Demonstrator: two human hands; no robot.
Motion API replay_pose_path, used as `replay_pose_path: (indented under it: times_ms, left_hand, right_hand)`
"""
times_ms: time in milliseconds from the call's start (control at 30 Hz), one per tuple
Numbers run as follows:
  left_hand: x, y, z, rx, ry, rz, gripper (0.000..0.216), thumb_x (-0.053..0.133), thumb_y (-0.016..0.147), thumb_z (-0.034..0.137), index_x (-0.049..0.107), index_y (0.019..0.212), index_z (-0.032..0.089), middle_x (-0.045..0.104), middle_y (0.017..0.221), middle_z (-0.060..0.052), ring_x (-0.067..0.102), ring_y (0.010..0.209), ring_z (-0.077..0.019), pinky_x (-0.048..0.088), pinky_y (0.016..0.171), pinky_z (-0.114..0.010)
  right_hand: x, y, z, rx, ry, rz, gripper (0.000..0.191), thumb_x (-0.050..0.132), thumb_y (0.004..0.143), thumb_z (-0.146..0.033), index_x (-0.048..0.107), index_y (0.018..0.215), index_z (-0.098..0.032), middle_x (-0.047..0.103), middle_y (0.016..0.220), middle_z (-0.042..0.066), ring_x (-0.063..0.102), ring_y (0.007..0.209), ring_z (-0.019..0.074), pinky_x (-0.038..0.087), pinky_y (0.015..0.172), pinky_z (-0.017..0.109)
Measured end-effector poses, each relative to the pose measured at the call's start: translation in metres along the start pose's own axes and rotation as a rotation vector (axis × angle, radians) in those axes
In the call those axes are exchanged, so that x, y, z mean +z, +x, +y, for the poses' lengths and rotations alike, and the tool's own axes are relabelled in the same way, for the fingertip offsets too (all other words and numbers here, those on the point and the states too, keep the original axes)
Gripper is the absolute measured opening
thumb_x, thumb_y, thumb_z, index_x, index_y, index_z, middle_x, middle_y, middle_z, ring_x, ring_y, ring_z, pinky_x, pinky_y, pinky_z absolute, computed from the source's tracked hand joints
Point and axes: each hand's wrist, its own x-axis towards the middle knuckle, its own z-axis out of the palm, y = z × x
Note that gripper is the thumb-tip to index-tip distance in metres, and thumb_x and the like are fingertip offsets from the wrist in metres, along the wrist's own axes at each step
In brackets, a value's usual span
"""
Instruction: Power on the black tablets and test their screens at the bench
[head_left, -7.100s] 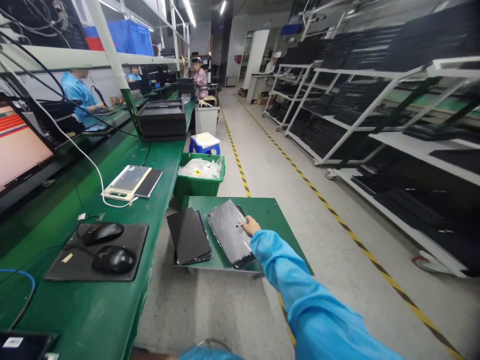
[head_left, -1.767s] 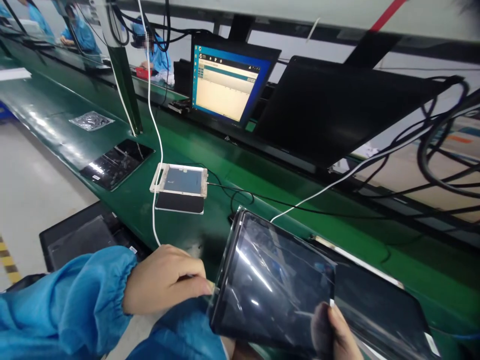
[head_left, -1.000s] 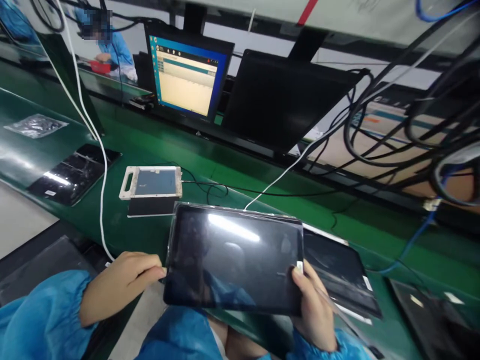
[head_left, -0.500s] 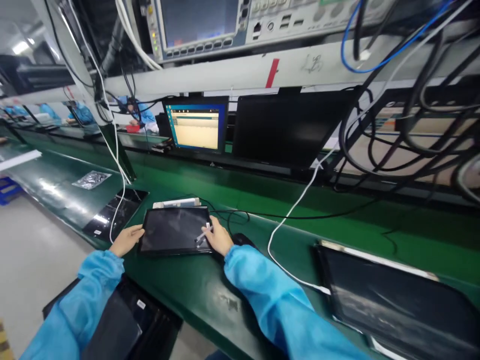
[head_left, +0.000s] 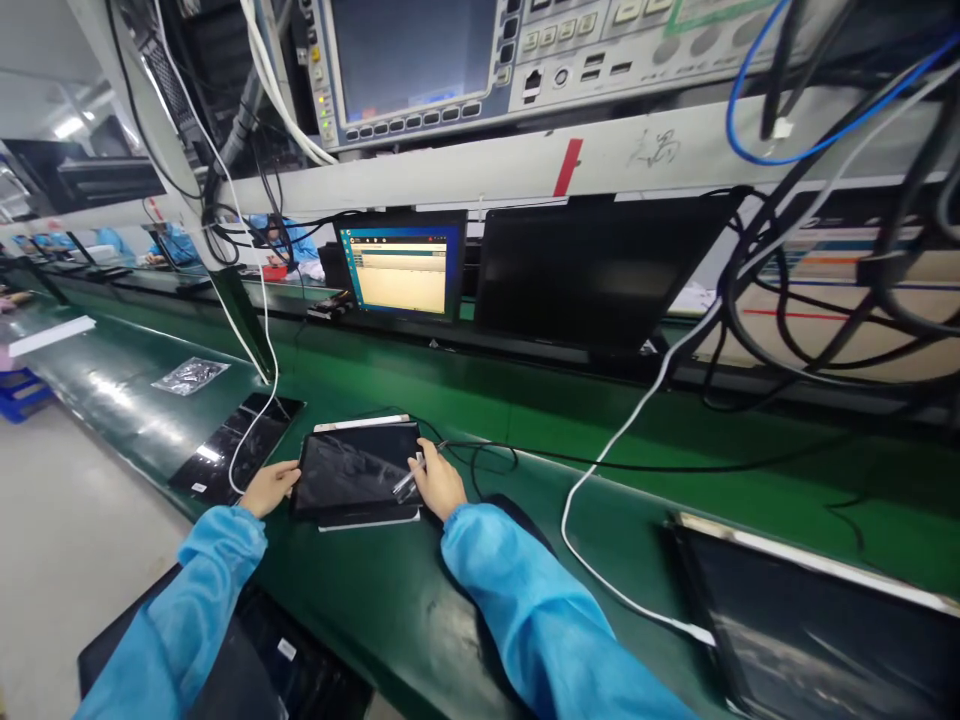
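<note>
A black tablet point(head_left: 352, 478) lies on the white fixture frame point(head_left: 361, 424) on the green bench point(head_left: 465, 590). My left hand point(head_left: 270, 487) grips the tablet's left edge with curled fingers. My right hand point(head_left: 437, 481) rests on the tablet's right edge and pinches a small white tab or film strip point(head_left: 405, 480) against the glass. Both arms wear blue sleeves.
Another dark panel point(head_left: 232, 450) lies to the left, with a white cable point(head_left: 259, 400) hanging over it. A lit monitor point(head_left: 401, 270) and a dark monitor point(head_left: 600, 270) stand behind. A large black panel point(head_left: 817, 630) lies at right. Black trays point(head_left: 247, 670) sit below the bench edge.
I carried the tablet from a side table to the bench, held it up, then laid it on the white fixture. In the last half second it slid slightly onto the frame.
</note>
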Motion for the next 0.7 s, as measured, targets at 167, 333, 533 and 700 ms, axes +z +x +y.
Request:
replay_pose_path:
  times_ms: [167,333,533,700]
  left_hand:
    - [0.0000,0.0015,-0.0008,0.004,0.009,0.002,0.020,0.061,0.091,0.022,0.062,0.108,0.012,0.069,0.089,-0.003,0.068,0.080,-0.0166,0.058,0.079,-0.037]
    - [-0.0010,0.0002,0.0018,0.010,0.034,-0.006,0.022,0.061,0.091,0.026,0.062,0.108,0.012,0.070,0.091,-0.004,0.068,0.083,-0.0175,0.058,0.081,-0.038]
    - [-0.0015,0.0016,0.0029,0.025,0.119,0.000,0.031,0.059,0.092,0.039,0.063,0.106,0.013,0.071,0.094,-0.006,0.069,0.085,-0.0187,0.058,0.081,-0.039]
    - [-0.0028,0.0018,-0.0013,0.050,0.279,0.050,0.036,0.057,0.091,0.047,0.063,0.107,0.015,0.071,0.098,-0.007,0.068,0.090,-0.0202,0.054,0.088,-0.042]
  right_hand:
    - [0.0033,0.0005,0.0019,0.006,0.026,0.009,0.043,0.047,0.097,-0.028,0.042,0.138,-0.017,0.067,0.115,0.011,0.064,0.106,0.0233,0.046,0.085,0.030]
    - [0.0032,0.0008,0.0010,0.039,0.056,0.006,0.043,0.047,0.098,-0.028,0.042,0.139,-0.018,0.067,0.116,0.011,0.064,0.107,0.0230,0.046,0.086,0.030]
    - [-0.0001,0.0004,-0.0016,0.068,0.076,-0.022,0.044,0.049,0.097,-0.027,0.041,0.140,-0.018,0.066,0.119,0.011,0.063,0.108,0.0238,0.046,0.087,0.031]
    - [-0.0041,-0.0006,-0.0032,0.086,0.076,-0.030,0.044,0.047,0.098,-0.028,0.039,0.140,-0.016,0.065,0.123,0.011,0.062,0.112,0.0227,0.045,0.089,0.030]
